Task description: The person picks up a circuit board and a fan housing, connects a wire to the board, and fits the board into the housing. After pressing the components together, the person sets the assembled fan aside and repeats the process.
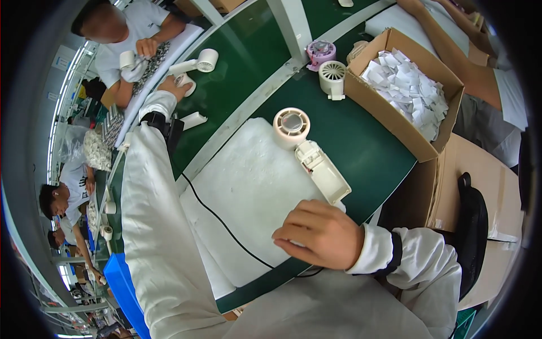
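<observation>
My left hand (pixel 176 89) stretches to the far left, its fingers closed round a white handheld fan (pixel 188 83) on the green bench. My right hand (pixel 320 234) hovers at the near edge of a white foam mat (pixel 237 186), fingers loosely curled with nothing visible in them. Just beyond it lies a handheld fan body (pixel 323 172) with its cream handle shell open and the hollow inside showing. Its round fan head (pixel 292 123) points up at the far end. A black cord (pixel 217 220) crosses the mat.
A cardboard box of white paper slips (pixel 403 85) stands at the far right, beside a white fan head (pixel 332 76) and a pink one (pixel 322 52). Another white fan (pixel 206 60) and a white shell piece (pixel 193 120) lie left. Co-workers sit across and to the right.
</observation>
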A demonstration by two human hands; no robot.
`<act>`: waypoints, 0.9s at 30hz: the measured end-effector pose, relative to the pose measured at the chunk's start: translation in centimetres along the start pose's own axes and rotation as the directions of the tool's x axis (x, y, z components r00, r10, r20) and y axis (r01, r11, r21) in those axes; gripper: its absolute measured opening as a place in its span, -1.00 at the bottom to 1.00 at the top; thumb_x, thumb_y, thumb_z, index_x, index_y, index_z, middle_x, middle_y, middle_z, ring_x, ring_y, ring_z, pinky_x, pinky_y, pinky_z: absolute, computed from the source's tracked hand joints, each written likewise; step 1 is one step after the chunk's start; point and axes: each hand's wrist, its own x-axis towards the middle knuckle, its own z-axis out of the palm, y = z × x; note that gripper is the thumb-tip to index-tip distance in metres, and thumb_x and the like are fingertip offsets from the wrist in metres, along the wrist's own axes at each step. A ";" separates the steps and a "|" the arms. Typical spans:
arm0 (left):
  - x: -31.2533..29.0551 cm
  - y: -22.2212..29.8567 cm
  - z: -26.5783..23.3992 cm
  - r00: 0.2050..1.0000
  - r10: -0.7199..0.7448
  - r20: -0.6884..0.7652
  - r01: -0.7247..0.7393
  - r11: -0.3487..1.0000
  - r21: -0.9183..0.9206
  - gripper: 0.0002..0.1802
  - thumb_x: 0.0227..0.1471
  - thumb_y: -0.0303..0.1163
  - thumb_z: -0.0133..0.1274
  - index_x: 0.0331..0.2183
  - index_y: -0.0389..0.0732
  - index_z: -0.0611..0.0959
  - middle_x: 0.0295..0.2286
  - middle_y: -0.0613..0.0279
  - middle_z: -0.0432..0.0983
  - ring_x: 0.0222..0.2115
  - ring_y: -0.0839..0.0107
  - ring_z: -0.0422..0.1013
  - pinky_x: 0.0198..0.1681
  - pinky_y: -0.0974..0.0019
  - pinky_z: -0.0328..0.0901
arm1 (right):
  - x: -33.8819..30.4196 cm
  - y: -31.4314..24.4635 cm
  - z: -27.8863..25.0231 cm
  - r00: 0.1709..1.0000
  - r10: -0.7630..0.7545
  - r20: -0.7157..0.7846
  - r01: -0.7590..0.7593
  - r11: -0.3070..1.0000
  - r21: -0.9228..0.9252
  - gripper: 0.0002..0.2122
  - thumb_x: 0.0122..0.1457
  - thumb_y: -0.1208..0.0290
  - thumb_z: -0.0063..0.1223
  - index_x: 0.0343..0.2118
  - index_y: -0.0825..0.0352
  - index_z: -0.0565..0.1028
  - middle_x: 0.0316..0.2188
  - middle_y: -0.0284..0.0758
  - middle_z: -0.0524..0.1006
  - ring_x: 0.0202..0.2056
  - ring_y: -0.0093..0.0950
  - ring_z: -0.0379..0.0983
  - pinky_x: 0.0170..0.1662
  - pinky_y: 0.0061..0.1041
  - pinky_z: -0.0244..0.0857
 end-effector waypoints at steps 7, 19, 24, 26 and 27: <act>5.2 -0.8 3.1 0.987 -0.157 0.022 0.158 0.985 -0.075 -0.09 -0.20 0.18 0.37 0.06 -0.26 0.55 -0.05 -0.09 0.60 -0.06 -0.02 0.55 0.09 0.13 0.39 | -0.2 -0.1 -0.3 0.988 0.004 0.157 -0.004 1.000 0.000 -0.89 0.11 0.44 0.28 -0.31 0.28 0.60 -0.41 -0.40 0.52 -0.32 -0.43 0.47 -0.25 -0.46 0.37; -5.5 -2.3 -6.8 0.980 0.118 -0.163 -0.118 0.993 0.009 -0.35 -0.30 -0.38 0.46 -0.11 -0.16 0.54 -0.29 0.05 0.63 -0.26 0.21 0.60 -0.15 0.21 0.48 | -0.4 0.0 0.3 0.992 -0.073 0.102 0.074 0.997 -0.008 -0.91 0.11 0.47 0.26 -0.34 0.30 0.58 -0.43 -0.37 0.51 -0.33 -0.40 0.46 -0.23 -0.42 0.38; -15.1 -0.5 -11.3 0.810 0.550 -0.202 -0.585 0.777 -0.233 -0.40 -0.20 -0.60 0.34 -0.06 -0.18 0.51 -0.17 0.03 0.57 -0.18 0.14 0.56 -0.09 0.19 0.44 | -0.7 0.1 0.2 0.991 -0.096 0.090 0.097 0.995 -0.009 -0.91 0.10 0.49 0.25 -0.33 0.31 0.58 -0.43 -0.36 0.52 -0.32 -0.38 0.46 -0.23 -0.40 0.39; -20.2 1.5 -12.7 0.788 0.597 -0.149 -0.615 0.752 -0.238 -0.41 -0.16 -0.65 0.28 -0.03 -0.17 0.51 -0.09 0.01 0.51 -0.11 0.10 0.53 -0.07 0.21 0.42 | -0.8 0.1 0.1 0.992 -0.093 0.083 0.094 0.996 -0.007 -0.89 0.10 0.49 0.25 -0.30 0.31 0.59 -0.39 -0.34 0.53 -0.31 -0.35 0.46 -0.22 -0.39 0.40; -22.5 3.0 -12.9 0.757 0.640 -0.131 -0.651 0.722 -0.234 -0.42 -0.15 -0.64 0.27 -0.03 -0.16 0.51 -0.08 0.01 0.50 -0.11 0.08 0.52 -0.06 0.20 0.42 | -0.8 0.2 0.0 0.994 -0.080 0.080 0.081 0.997 -0.010 -0.88 0.11 0.48 0.25 -0.28 0.31 0.59 -0.37 -0.32 0.53 -0.31 -0.34 0.47 -0.21 -0.39 0.41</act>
